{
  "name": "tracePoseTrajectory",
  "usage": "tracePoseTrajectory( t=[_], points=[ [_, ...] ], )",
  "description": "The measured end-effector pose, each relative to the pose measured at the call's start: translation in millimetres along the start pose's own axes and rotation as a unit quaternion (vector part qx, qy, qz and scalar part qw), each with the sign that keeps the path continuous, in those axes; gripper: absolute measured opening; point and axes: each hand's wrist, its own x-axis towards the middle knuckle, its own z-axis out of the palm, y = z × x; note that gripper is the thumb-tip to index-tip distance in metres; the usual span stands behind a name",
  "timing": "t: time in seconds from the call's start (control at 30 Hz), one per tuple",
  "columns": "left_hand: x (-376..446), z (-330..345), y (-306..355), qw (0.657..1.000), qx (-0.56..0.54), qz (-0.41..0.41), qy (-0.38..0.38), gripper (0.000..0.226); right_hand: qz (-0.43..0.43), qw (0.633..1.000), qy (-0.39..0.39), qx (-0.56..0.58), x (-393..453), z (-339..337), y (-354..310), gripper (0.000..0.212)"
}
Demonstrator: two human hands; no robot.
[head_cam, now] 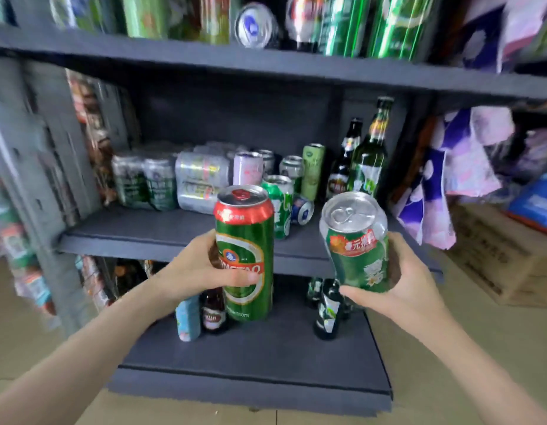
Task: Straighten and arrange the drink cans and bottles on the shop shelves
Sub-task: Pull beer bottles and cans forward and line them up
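Two bare hands each hold a drink can in front of dark grey shop shelves. The left hand [192,268] has its grip wrapped around the middle of a tall green aluminium beer can with a red top band [244,253], thumb across the label, can upright. The right hand [401,277] cups the lower half of a shorter green aluminium can with a silver pull-tab lid [356,240], tilted towards the left. Both are held in the air just before the middle shelf [161,234]. Such cans are likely stiff if full, smooth and a little slippery, and easily dented, so a hold around the mid-body suits them. Behind, on that shelf, stand shrink-wrapped silver can packs [201,179], loose cans, one blue can lying on its side [302,210] and two glass bottles [358,161]. More bottles stand on the bottom shelf [266,357].
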Motion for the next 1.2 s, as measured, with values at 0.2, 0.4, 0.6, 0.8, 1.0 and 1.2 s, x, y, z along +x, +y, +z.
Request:
tracePoseTrajectory(
  t=[0.2, 0.4, 0.6, 0.8, 1.0, 1.2],
  points=[
    [20.3, -12.2, 93.7, 0.995, 0.004, 0.091, 0.042, 0.065, -0.077, 0.989, 0.109, 0.059, 32.7, -51.6, -66.6, 0.073],
    [44.8, -1.4, 177.7, 0.981, -0.039, 0.157, 0.103, 0.062, -0.131, 0.972, 0.181, 0.065, 72.6, -92.1, -120.7, 0.072],
    [77.1, -2.5, 254.6, 0.961, -0.101, 0.182, 0.183, 0.057, -0.124, 0.943, 0.303, 0.052, 143.9, -134.9, -170.9, 0.082],
    [116.2, -14.5, 282.4, 0.957, -0.096, 0.144, 0.234, 0.049, -0.005, 0.946, 0.295, 0.134, 210.5, -149.8, -142.2, 0.071],
    [165.7, -19.5, 270.8, 0.957, -0.045, 0.107, 0.265, 0.054, -0.018, 0.952, 0.256, 0.166, 243.9, -141.4, -110.1, 0.082],
    [191.0, -26.0, 253.1, 0.948, -0.023, 0.1, 0.301, 0.054, -0.001, 0.962, 0.223, 0.156, 270.3, -142.1, -90.9, 0.076]
  ],
)
